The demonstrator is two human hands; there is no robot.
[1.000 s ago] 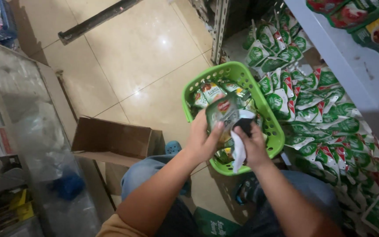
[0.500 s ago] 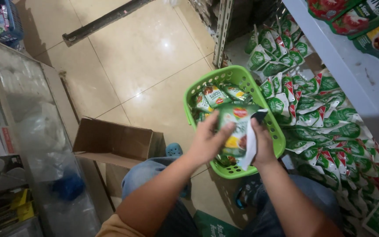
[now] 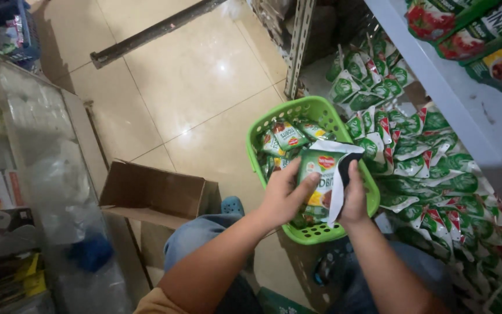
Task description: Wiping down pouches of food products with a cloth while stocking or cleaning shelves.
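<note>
Sauce pouch (image 3: 319,174), green and soft, sat above the green basket (image 3: 315,110), pinched between my left hand (image 3: 286,195) and right hand (image 3: 354,197), both grips closed on it; the right also pressed a white cloth (image 3: 338,195) to its edge. It looked light, floppy and slick, best held by its side seams. More pouches (image 3: 425,157) lay heaped beside the basket.

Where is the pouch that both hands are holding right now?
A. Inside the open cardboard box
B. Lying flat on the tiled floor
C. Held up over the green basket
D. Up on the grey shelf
C: the left hand and right hand grip the green pouch from either side, raised above the green basket, which has more pouches in it.
</note>
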